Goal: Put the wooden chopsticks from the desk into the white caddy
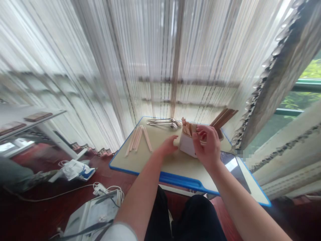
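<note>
A white box stands on the table with pale wooden sticks rising from its left part. My right hand is over the box's right part, its fingers curled together in a pinch. What they hold, if anything, is hidden. Just left of the box, my left hand has its fingers apart and holds nothing. Brown chopsticks slant up to the right behind my right hand. Pale chopsticks lie in a loose group on the left, and metal spoons lie near the back edge.
The small table has a blue rim. A dark flat glossy panel lies at its right. Sheer curtains hang behind. On the left are a white desk, a white bag, cables and a storage box on the floor.
</note>
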`<action>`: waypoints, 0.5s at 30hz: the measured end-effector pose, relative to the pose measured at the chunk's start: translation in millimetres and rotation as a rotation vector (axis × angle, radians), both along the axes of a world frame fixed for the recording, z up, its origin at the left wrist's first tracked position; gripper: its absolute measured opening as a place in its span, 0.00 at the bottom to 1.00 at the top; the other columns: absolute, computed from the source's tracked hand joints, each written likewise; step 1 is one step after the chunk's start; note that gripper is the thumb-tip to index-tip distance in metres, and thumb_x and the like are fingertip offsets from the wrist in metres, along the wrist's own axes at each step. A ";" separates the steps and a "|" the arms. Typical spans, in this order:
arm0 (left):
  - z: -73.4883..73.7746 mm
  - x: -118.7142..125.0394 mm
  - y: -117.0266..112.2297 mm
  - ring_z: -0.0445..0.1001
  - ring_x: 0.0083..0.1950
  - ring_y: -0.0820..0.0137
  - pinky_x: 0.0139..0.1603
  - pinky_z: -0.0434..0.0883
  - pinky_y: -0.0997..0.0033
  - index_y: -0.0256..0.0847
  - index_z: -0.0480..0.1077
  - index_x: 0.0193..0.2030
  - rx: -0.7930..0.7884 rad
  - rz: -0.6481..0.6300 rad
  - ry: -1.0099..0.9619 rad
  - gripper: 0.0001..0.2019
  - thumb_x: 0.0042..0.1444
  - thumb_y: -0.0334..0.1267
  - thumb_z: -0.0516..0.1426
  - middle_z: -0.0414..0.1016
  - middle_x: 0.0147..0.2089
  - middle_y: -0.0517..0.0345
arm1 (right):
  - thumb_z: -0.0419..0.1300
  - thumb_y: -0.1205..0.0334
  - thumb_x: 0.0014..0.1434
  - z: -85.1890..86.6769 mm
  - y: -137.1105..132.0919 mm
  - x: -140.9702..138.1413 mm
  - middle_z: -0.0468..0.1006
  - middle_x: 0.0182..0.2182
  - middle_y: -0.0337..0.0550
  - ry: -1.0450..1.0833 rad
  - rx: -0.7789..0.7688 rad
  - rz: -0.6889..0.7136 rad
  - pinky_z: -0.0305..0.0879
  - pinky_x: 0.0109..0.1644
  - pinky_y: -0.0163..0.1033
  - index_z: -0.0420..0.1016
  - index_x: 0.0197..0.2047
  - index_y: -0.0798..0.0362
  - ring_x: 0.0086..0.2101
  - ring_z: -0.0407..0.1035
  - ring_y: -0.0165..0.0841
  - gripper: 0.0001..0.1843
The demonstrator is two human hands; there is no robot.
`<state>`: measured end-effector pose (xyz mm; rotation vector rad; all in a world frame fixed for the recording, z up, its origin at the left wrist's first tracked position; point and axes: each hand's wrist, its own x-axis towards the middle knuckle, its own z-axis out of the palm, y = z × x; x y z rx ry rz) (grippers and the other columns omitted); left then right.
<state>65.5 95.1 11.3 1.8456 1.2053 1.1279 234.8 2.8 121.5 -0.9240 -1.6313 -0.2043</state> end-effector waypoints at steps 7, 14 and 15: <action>9.9 -137.9 -48.0 0.56 0.63 0.55 0.64 0.52 0.53 0.36 0.60 0.57 0.184 0.798 0.313 0.25 0.50 0.32 0.53 0.65 0.57 0.44 | 0.46 0.58 0.62 -60.3 19.1 -92.4 0.74 0.40 0.48 -0.371 -0.532 0.097 0.63 0.39 0.39 0.67 0.49 0.53 0.37 0.69 0.35 0.16; -11.5 -164.0 -69.7 0.65 0.54 0.55 0.56 0.60 0.58 0.32 0.65 0.52 -0.013 0.886 0.532 0.20 0.53 0.40 0.51 0.70 0.49 0.39 | 0.49 0.57 0.61 -100.0 26.1 -149.2 0.72 0.46 0.50 -0.692 -0.631 0.110 0.55 0.52 0.39 0.67 0.53 0.54 0.48 0.63 0.39 0.19; -12.2 -163.0 -69.3 0.65 0.54 0.55 0.56 0.59 0.58 0.33 0.66 0.50 -0.017 0.869 0.569 0.19 0.53 0.40 0.52 0.70 0.48 0.40 | 0.48 0.59 0.61 -101.1 25.4 -147.7 0.73 0.44 0.50 -0.706 -0.637 0.095 0.55 0.52 0.39 0.70 0.50 0.54 0.47 0.64 0.38 0.17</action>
